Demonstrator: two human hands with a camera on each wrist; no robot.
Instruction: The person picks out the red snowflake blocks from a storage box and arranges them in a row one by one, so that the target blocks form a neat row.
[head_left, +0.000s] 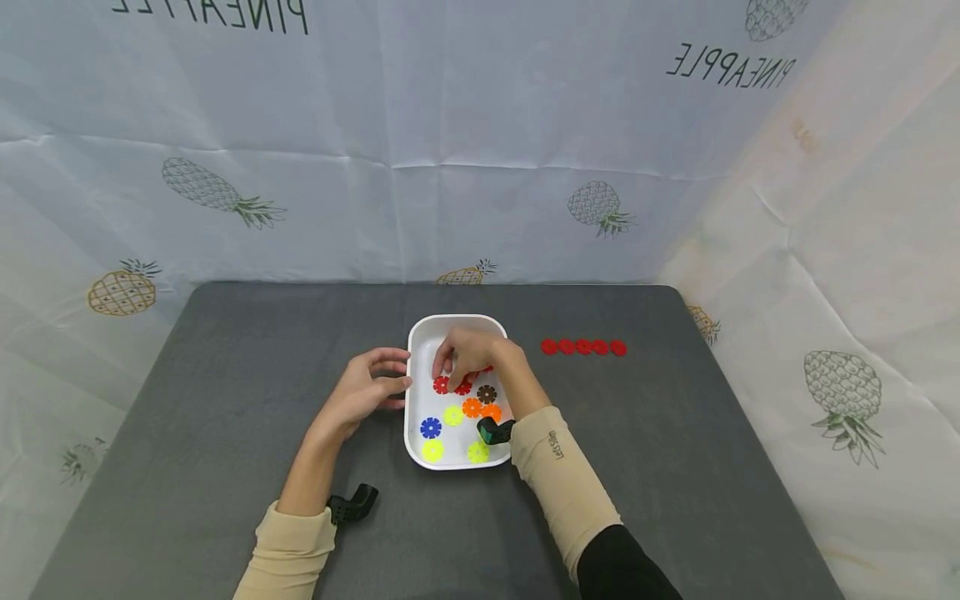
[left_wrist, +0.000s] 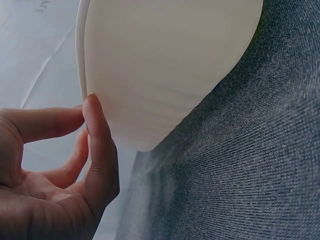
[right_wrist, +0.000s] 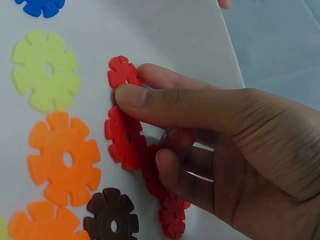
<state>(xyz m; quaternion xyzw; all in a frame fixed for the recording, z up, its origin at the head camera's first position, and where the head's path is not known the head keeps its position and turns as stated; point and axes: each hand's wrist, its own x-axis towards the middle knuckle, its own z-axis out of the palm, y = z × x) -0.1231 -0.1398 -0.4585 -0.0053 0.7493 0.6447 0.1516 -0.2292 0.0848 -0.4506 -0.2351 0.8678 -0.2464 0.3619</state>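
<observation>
My right hand [head_left: 472, 354] reaches into a white tray [head_left: 457, 462]. Its thumb and index finger pinch a red notched plastic disc [right_wrist: 120, 71], with the thumb covering the lower part. The other fingers curl over more red discs [right_wrist: 126, 140] lying below it in the right wrist view. At the tray's left side, my left hand [head_left: 363, 385] touches the rim with its fingertips, thumb and fingers spread apart in the head view. Up close in the left wrist view, one fingertip of the left hand [left_wrist: 100, 145] lies against the tray's outer wall [left_wrist: 160, 60].
Inside the tray are orange discs [head_left: 472, 407], a brown disc [head_left: 487, 394], a blue disc [head_left: 431, 427] and several yellow discs [head_left: 432, 451]. A row of red discs [head_left: 583, 347] lies right of the tray on the grey table [head_left: 660, 467]. Pineapple-print cloth [head_left: 480, 100] hangs behind.
</observation>
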